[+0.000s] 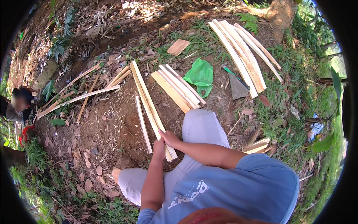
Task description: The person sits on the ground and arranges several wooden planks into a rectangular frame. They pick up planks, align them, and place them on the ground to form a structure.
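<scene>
Sun-dappled brown soil (100, 136) borders green grass (289, 56) near a tree trunk (280, 18).

Strip (143, 124) left, open soil (106, 128) beyond, knee (203, 123) right

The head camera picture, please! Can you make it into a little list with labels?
Left hand: holding long pale wooden strips
Right hand: holding the same strips
Ahead: shorter pale wooden pieces, beside a crumpled green plastic bag
Right of bag: flat grey stone
Ground: brown soil, dry leaves
</scene>
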The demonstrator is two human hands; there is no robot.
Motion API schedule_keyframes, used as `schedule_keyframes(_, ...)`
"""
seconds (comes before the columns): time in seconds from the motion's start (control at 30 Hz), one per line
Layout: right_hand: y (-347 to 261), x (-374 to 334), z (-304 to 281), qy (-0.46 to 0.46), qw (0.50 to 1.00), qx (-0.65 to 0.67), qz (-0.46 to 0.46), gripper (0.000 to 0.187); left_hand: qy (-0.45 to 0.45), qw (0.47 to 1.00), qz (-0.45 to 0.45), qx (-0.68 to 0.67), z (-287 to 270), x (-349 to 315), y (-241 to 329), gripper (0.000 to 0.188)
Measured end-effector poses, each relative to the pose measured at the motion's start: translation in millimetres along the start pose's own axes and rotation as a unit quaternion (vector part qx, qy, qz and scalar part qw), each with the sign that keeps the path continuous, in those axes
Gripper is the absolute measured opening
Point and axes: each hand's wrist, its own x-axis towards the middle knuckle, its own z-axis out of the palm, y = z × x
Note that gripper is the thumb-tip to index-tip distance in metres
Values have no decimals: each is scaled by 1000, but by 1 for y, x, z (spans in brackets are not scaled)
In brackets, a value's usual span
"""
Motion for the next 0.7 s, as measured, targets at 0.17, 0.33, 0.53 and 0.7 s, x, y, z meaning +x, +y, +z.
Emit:
schedule_keyframes(0.17,-5,-6,0,22,999,44,2,96,-10,1000,-1,4,-2,4,-2,43)
schedule_keyframes(0.33,-18,-17,-7,1,997,82,10,89,25,999,-16,27,1,4,-1,46)
schedule_keyframes(0.53,-17,-15,-7,13,998,65,3,89,29,999,-29,25,4,2,2,46)
schedule_keyframes(0.7,-18,-15,4,44,998,50,2,90,24,1000,-5,7,-7,7,-6,45)
